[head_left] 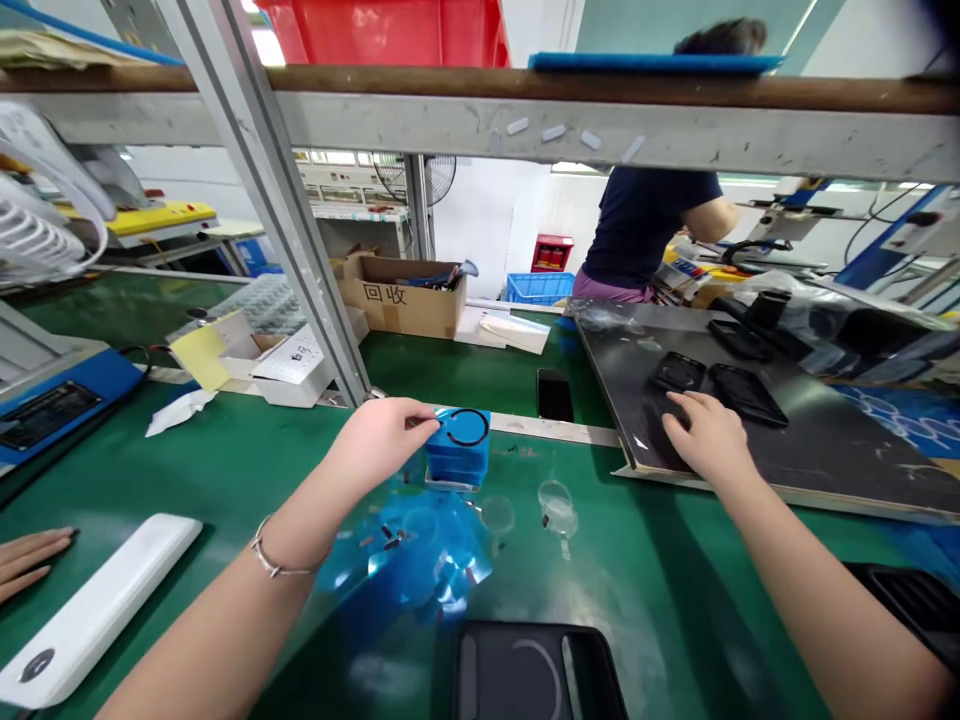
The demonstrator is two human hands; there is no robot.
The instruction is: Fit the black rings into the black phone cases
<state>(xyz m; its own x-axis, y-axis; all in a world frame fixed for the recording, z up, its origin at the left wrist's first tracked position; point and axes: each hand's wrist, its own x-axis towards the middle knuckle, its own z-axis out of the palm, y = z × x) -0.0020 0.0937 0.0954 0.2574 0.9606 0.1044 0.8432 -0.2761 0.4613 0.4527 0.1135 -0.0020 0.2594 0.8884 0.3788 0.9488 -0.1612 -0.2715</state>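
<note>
**Pinching at the blue stack with the left hand, right hand flat on the dark board**

Blue stack sits on the green workbench, and everything below is placed from it. Left hand comes in from its left, fingers bunched, tips at its top edge, just beside the black ring lying on top. Can't tell if those fingers have hold of anything. Thin bracelet on that wrist. Right hand is well to the stack's right, open, palm down, fingers lightly curved, holding nothing, tips just short of a black phone case, with a second black case next to it. Crumpled blue film lies right in front of the stack, clear plastic pieces front-right, dark tray farther front. White bar is front-left, with a co-worker's hand beside it. Behind the stack: black slab, cardboard box, and a co-worker in a navy shirt farther back.
</note>
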